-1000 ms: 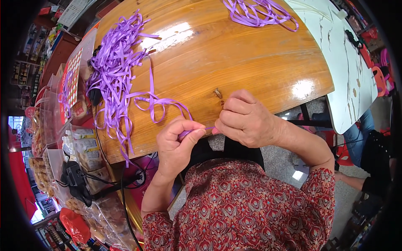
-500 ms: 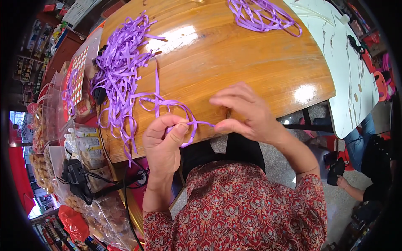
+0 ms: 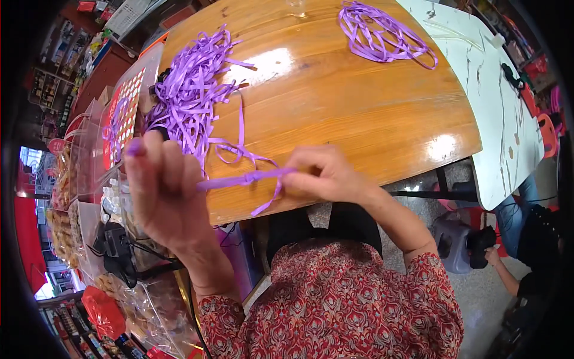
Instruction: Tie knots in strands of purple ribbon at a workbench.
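A purple ribbon (image 3: 230,182) is stretched between my two hands, with a small knot near its middle. My left hand (image 3: 164,194) is raised and closed on one end; a bit of purple shows at a fingertip. My right hand (image 3: 323,175) pinches the other side between thumb and fingers. One loose ribbon end hangs below my right fingers, and a looped length trails back over the wooden table (image 3: 359,113). Beyond my left hand lies a tangled heap of purple ribbons (image 3: 194,90).
A smaller bundle of purple ribbon (image 3: 382,36) lies at the table's far right. A white marble-patterned table (image 3: 508,119) adjoins on the right, with another person's hand (image 3: 493,254) below it. Clear containers and packaged goods (image 3: 128,281) crowd the left side. A drinking glass (image 3: 296,7) stands at the far edge.
My left hand has moved left and up, drawing the ribbon taut, and a knot now shows. My right hand has closed from open fingers to a pinch. The view has shifted slightly.
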Demonstrator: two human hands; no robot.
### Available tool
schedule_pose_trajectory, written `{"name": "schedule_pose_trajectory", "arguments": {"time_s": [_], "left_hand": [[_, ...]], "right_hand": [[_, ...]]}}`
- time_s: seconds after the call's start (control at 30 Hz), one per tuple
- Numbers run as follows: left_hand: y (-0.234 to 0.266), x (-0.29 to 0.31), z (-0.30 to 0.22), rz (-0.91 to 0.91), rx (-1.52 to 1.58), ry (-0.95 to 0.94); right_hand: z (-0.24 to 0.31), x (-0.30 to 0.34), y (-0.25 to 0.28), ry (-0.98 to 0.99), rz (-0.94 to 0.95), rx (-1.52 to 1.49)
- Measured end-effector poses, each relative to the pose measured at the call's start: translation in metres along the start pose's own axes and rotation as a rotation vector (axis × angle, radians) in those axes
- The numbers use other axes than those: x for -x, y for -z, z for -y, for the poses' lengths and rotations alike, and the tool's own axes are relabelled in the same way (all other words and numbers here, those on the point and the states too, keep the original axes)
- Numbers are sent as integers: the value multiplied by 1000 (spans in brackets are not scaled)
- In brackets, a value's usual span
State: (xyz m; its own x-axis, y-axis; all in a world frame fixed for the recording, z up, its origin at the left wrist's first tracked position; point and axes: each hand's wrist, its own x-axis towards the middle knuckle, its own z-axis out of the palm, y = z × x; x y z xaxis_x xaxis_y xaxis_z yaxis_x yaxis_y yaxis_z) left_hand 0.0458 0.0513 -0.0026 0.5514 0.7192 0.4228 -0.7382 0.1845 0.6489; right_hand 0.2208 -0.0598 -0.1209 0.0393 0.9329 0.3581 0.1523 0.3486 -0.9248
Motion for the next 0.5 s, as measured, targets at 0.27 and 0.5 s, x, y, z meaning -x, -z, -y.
{"name": "schedule_pose_trajectory", "arguments": {"time_s": [0.27, 0.5], "left_hand": [[40, -2, -47, -39, 260, -122], [115, -1, -44, -486, -539, -400]], "right_hand": [[8, 22, 49, -261, -305, -412], [19, 38, 66, -26, -446, -256]]}}
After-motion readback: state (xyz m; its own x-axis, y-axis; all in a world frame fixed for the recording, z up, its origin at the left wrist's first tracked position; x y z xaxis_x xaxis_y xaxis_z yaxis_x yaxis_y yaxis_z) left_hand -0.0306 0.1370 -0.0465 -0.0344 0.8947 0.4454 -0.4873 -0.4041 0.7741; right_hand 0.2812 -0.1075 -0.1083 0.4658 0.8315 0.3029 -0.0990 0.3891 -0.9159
